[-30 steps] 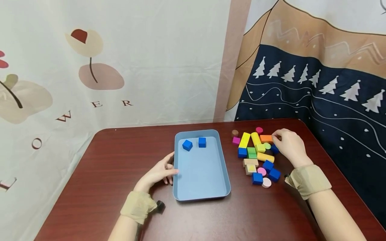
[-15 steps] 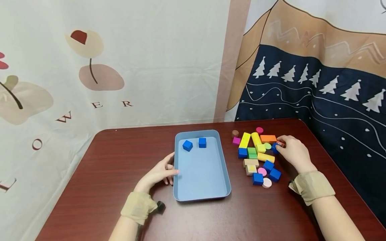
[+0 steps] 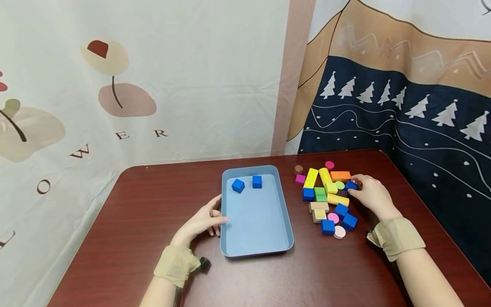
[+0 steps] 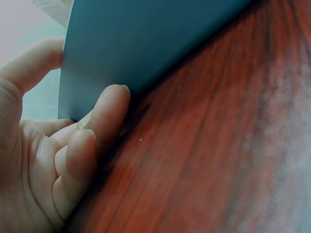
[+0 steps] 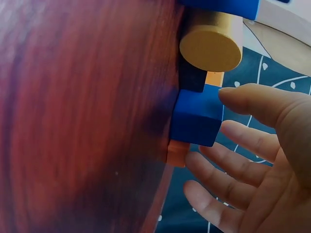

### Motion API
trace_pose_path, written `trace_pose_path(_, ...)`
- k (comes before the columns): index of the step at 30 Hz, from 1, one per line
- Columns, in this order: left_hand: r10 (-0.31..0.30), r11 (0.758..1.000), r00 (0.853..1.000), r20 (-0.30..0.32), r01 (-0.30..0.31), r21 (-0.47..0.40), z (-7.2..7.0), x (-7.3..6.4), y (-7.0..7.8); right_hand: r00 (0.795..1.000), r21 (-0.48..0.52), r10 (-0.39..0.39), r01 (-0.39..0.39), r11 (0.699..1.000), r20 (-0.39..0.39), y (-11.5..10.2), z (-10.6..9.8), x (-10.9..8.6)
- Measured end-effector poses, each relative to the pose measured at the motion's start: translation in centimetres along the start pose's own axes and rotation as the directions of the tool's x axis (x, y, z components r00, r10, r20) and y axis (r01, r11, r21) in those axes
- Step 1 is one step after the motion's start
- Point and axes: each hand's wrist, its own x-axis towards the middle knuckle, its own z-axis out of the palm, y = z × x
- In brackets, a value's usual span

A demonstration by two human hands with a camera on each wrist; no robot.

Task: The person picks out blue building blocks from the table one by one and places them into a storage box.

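My left hand (image 3: 199,219) grips the left wall of a blue-grey tray (image 3: 256,230), thumb over the rim and fingers along the outside. In the left wrist view, fingertips (image 4: 114,104) touch the tray's outer side (image 4: 121,48) low down by the table. At the right of a group of blocks, my right hand (image 3: 372,194) pinches a blue cube (image 3: 350,185) between thumb and index finger. The right wrist view has the thumb at the edge of this blue cube (image 5: 197,116), other fingers loosely spread beyond. An orange piece (image 5: 178,153) lies beside it.
Two blue cubes (image 3: 257,182) sit at the tray's far end. Several coloured blocks lie close around my right hand, among them an orange block (image 3: 340,176), a yellow cylinder (image 3: 337,200) and a green block (image 3: 320,194). A patterned cloth (image 3: 422,111) hangs behind the table.
My right hand has come from beside the orange block down toward me to the blue cube, and its thumb and index finger have drawn in around it. The left hand stays on the tray.
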Motion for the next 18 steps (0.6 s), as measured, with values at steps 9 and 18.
trace_pose_path(9, 0.005, 1.0, 1.0, -0.005, -0.005, 0.002, 0.06, -0.07, 0.02, 0.999, 0.016, -0.008, 0.008, 1.0, 0.041, 0.4, 0.23, 0.17)
trace_pose_path(18, -0.003, 1.0, 1.0, -0.007, 0.003, 0.013, 0.06, -0.11, 0.12, 0.999, 0.018, -0.013, 0.012, 1.0, 0.052, 0.45, 0.32, 0.31)
